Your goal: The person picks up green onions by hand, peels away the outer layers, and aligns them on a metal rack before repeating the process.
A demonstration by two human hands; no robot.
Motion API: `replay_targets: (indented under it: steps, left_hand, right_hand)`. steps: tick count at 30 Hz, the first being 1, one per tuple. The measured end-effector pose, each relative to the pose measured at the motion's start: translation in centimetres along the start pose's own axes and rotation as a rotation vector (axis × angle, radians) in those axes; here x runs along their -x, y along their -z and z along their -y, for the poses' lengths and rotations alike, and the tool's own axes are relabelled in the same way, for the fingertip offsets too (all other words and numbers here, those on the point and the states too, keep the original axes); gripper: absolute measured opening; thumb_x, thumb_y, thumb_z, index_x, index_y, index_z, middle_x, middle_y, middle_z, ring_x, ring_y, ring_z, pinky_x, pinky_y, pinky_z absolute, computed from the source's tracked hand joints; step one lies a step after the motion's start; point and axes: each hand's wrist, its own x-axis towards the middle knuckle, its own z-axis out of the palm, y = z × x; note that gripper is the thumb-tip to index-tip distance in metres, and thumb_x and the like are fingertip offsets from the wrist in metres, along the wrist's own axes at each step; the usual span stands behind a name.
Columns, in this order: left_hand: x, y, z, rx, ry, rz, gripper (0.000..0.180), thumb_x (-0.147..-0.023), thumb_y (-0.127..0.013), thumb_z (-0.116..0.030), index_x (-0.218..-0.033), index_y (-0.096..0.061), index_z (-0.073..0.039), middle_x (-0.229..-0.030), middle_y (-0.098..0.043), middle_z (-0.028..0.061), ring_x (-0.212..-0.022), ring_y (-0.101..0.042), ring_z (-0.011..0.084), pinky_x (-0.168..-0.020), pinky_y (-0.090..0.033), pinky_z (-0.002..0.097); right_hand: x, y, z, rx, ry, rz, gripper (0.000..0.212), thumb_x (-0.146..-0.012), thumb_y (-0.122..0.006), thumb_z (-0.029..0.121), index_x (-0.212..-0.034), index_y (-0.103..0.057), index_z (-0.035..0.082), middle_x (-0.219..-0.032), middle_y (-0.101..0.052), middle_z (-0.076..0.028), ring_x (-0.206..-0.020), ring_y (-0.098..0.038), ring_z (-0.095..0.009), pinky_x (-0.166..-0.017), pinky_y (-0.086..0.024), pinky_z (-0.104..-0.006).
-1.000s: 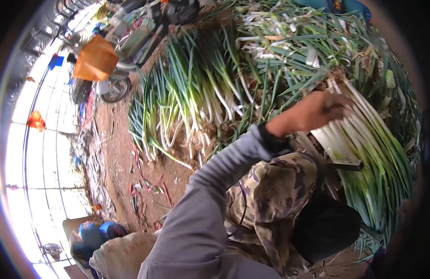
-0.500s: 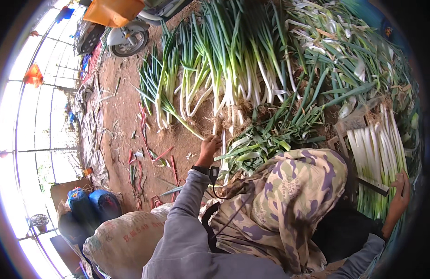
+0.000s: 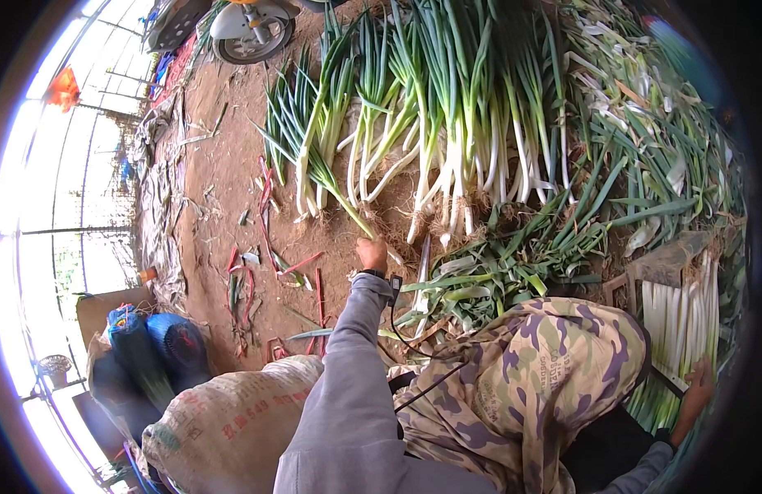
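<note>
Bulging pale sack [image 3: 233, 449], lower left: red printing [image 3: 247, 414], a row of characters with numerals, slanting up to the right; another red mark nearer the sack's left end. Camouflage cloth [image 3: 512, 375] over the person's lap: block lettering [image 3: 554, 362], turned sideways, several short lines, blurred, partly lost among the pattern.

The left grip [image 3: 372, 254] hides the end of the leek [image 3: 349, 207] it holds. The right grip [image 3: 699, 387] is blurred and covers part of the leek bundle [image 3: 679, 317]. The upper edge cuts off the scooter [image 3: 242, 25]; a blue thing [image 3: 684, 48] at upper right is too blurred to tell.
</note>
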Motion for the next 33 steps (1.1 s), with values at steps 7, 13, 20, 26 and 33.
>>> replay_targets:
  steps: [7,13,20,26,33]
  left_hand:
    - [1.4,-1.9,0.0,0.207,0.097,0.22,0.031,-0.087,-0.082,-0.016,-0.106,-0.068,0.004,-0.092,-0.073,0.0151,-0.08,-0.07,0.0237,-0.073,-0.055,0.0391]
    - [2.3,0.4,-0.1,0.812,0.234,0.369,0.029,-0.093,-0.076,-0.011,-0.115,-0.061,0.0,-0.09,-0.067,0.0057,-0.072,-0.063,0.0143,-0.062,-0.051,0.0293]
    - [-1.5,2.8,-2.9,0.904,-0.003,0.059,0.018,-0.096,-0.071,-0.01,-0.107,-0.058,-0.004,-0.086,-0.062,0.0046,-0.068,-0.057,0.0125,-0.055,-0.047,0.0272]
    - [-8.5,3.5,-4.5,0.352,-0.093,-0.143,0.037,-0.085,-0.079,-0.011,-0.116,-0.061,-0.001,-0.092,-0.065,0.0151,-0.078,-0.065,0.0269,-0.069,-0.054,0.042]
    - [-9.8,-0.2,-7.4,0.169,-0.012,-0.068,0.045,-0.085,-0.068,-0.012,-0.128,-0.058,-0.003,-0.125,-0.058,0.0251,-0.114,-0.063,0.044,-0.097,-0.052,0.0489]
  right_hand:
    - [-0.3,-0.2,1.0,0.005,0.037,0.094,0.035,-0.109,-0.056,0.021,-0.137,-0.064,0.001,-0.099,-0.066,-0.007,-0.074,-0.059,-0.012,-0.068,-0.05,-0.0268]
    - [0.1,-2.2,5.3,0.047,0.036,0.207,0.041,-0.109,-0.055,0.026,-0.138,-0.062,-0.001,-0.117,-0.069,-0.012,-0.091,-0.065,-0.018,-0.075,-0.055,-0.0312]
    - [0.1,-3.1,4.8,0.251,0.128,0.388,0.046,-0.108,-0.055,0.024,-0.144,-0.056,-0.005,-0.142,-0.062,-0.021,-0.12,-0.065,-0.028,-0.09,-0.054,-0.0373]
    - [2.0,-4.5,7.9,0.242,0.072,0.428,0.042,-0.105,-0.057,0.02,-0.141,-0.06,-0.001,-0.142,-0.062,-0.022,-0.133,-0.058,-0.036,-0.115,-0.039,-0.0423]
    - [4.2,-3.7,9.0,0.301,0.063,0.371,0.04,-0.104,-0.059,0.016,-0.14,-0.061,0.0,-0.133,-0.066,-0.02,-0.119,-0.064,-0.035,-0.106,-0.046,-0.0426]
